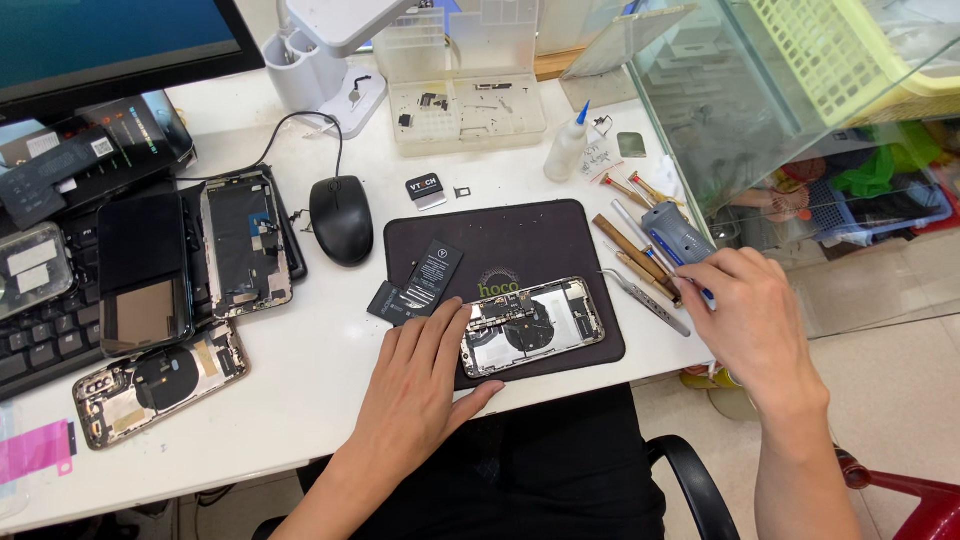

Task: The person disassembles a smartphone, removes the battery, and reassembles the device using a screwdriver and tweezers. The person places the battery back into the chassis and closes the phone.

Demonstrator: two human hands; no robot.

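A person's left hand (420, 385) lies flat and open, palm down, on the near left edge of a dark work mat (560, 235) on a white table (300, 380), its fingertips touching the left end of an opened phone chassis (532, 326) that lies face-up at the mat's near middle, its boards and round coil exposed. The right hand (745, 315) hovers at the mat's right edge, fingers curled around the near end of a blue-handled tool (678, 235) among a row of screwdrivers and picks (635, 255); metal tweezers (645, 300) lie just left of that hand. A black phone battery (432, 272) rests on the mat's left side, just beyond the left hand. Farther left on the table sit a black computer mouse (341, 218), a second stripped phone body (245, 243), a dark screen panel (143, 272) on a keyboard (40, 340), and another opened phone back (160, 383) near the front edge. At the far side stand a clear parts box (465, 95) and a small white glue bottle (567, 148).
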